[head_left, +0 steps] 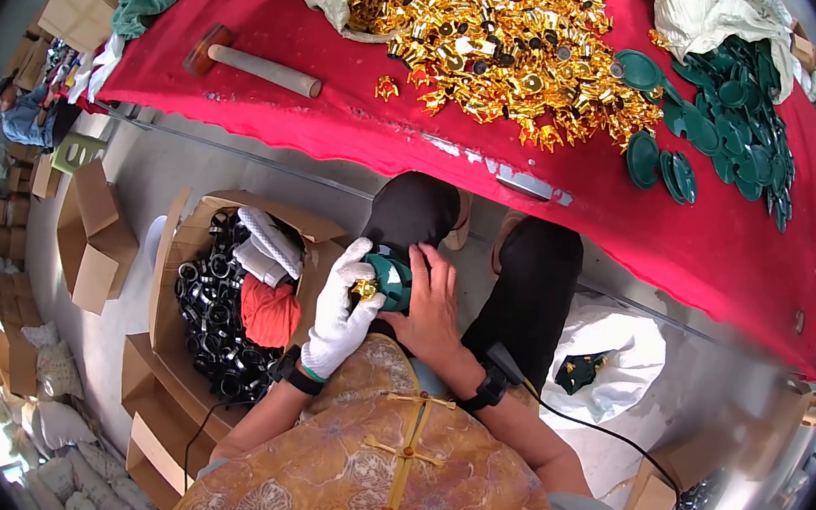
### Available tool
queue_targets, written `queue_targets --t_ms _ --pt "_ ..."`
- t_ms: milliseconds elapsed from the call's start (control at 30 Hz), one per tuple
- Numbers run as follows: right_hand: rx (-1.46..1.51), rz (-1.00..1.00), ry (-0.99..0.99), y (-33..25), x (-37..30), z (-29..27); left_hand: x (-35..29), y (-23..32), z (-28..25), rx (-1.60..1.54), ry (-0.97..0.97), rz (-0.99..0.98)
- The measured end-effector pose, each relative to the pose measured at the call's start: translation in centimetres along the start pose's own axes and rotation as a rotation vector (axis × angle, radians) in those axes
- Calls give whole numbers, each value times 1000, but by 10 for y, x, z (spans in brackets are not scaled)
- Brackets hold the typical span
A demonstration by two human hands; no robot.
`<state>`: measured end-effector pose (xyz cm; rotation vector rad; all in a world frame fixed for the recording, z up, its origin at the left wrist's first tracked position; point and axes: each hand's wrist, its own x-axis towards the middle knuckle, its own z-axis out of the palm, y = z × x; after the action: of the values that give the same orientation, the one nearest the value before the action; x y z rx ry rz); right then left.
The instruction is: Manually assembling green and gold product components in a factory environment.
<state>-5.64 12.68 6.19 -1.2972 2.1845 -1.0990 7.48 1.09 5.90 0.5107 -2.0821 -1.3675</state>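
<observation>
Above my lap, my left hand (337,313), in a white knitted glove, is closed around a shiny gold piece (363,290) and the left edge of a round dark green plastic part (389,281). My bare right hand (430,305) is closed on the right side of that green part, fingers over its edge. The gold piece sits against the green part; whether they are joined I cannot tell. On the red-covered table ahead lie a heap of similar gold pieces (513,40) and, at right, a pile of green plastic parts (744,132).
A wooden-handled mallet (266,70) lies on the red tablecloth (344,112). Left of my legs stands a cardboard box (167,273) with black ring-like parts and an orange cloth (269,312). At right is a white sack (634,346) holding green and gold parts. A cable (609,434) trails from my right wrist.
</observation>
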Motion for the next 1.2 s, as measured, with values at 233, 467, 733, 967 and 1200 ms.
queue_targets --t_ms 233,467,733,967,1200 --pt "382 244 -209 -7 -8 -15 0 3 4 90 -45 79" --pt "607 173 -100 -5 -1 -6 4 15 1 -13 -6 -65" --pt "804 158 100 -2 -1 5 0 23 7 -108 30 -59" --pt "888 293 236 -10 -7 -50 8 43 42 -497 -42 -157" --pt "319 218 465 26 -43 -88 30 39 105 -435 -266 1"
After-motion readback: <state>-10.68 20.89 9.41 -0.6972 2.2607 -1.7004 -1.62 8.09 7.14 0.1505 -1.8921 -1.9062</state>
